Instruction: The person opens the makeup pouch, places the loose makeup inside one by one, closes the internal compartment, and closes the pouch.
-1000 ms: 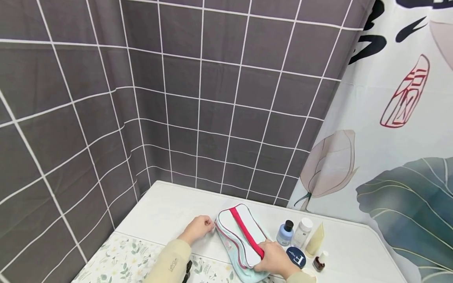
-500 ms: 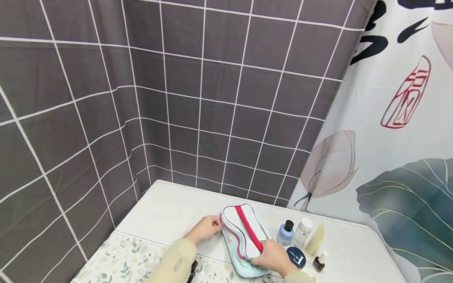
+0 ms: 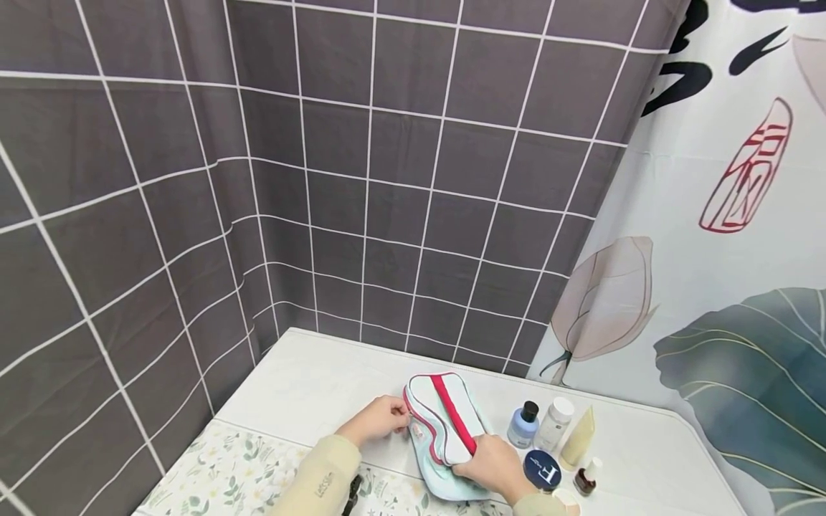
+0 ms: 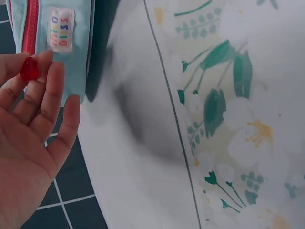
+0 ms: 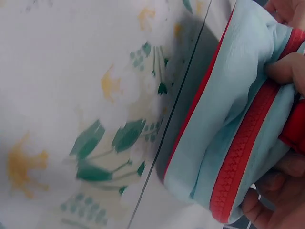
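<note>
A light-blue zippered pouch (image 3: 457, 481) with a white top and a red strap (image 3: 454, 412) lies on the table in front of me. At its far left side is my left hand (image 3: 377, 419), whose thumb and finger pinch a red zipper pull (image 4: 29, 70) in the left wrist view. My right hand (image 3: 493, 462) grips the near right end of the pouch, by the end of the red strap. The right wrist view shows a red zipper (image 5: 243, 148) running along the pouch's side, with fingers (image 5: 288, 71) pressing the fabric above it.
Right of the pouch stand a blue bottle (image 3: 523, 428) with a black cap, a white-capped clear bottle (image 3: 553, 426), a yellowish tube (image 3: 577, 441) and a small brown bottle (image 3: 585, 481). A dark-blue round container (image 3: 542, 469) is among them. A floral mat (image 3: 219, 466) covers the near side.
The pouch has shifted slightly right and turned a little, and my left hand has moved right along with it. My right hand keeps its grip, slightly further left.
</note>
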`<state>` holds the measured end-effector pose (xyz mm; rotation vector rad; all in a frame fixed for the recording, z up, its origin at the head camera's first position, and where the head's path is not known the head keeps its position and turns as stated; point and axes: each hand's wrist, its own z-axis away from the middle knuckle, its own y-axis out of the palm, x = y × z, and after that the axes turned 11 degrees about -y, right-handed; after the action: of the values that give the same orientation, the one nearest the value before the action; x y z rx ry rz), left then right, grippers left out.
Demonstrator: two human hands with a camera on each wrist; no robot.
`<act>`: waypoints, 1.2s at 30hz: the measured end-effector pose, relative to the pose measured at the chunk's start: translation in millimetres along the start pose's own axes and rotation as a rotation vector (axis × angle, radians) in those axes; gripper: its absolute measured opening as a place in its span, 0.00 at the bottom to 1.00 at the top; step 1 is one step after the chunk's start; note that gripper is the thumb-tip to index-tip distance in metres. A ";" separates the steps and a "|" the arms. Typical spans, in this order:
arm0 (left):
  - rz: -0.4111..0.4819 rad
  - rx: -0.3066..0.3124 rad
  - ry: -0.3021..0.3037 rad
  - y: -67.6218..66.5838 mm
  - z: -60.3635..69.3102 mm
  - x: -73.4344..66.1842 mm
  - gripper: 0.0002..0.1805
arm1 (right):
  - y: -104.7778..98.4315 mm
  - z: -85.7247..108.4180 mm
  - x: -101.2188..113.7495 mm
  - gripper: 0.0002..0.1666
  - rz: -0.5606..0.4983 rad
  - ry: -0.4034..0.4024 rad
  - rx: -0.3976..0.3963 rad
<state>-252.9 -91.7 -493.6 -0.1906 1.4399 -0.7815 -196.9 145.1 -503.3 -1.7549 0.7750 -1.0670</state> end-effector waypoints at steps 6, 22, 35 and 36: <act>0.017 0.051 0.036 1.0 0.7 -7.0 0.06 | 2.6 -5.9 9.6 0.22 0.015 0.083 -0.006; -0.005 0.275 0.035 2.9 7.3 -21.0 0.05 | 4.3 -16.5 12.6 0.24 0.036 0.209 -0.025; -0.009 0.157 0.018 4.8 7.6 2.5 0.06 | -21.1 5.9 -28.7 0.30 0.021 -0.280 0.083; -0.011 0.152 0.022 3.7 7.9 3.7 0.06 | -22.6 8.1 -32.6 0.28 0.076 -0.326 0.071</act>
<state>-244.4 -93.7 -497.5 -0.0737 1.3945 -0.9010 -202.3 184.4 -494.9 -1.7659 0.5875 -0.7247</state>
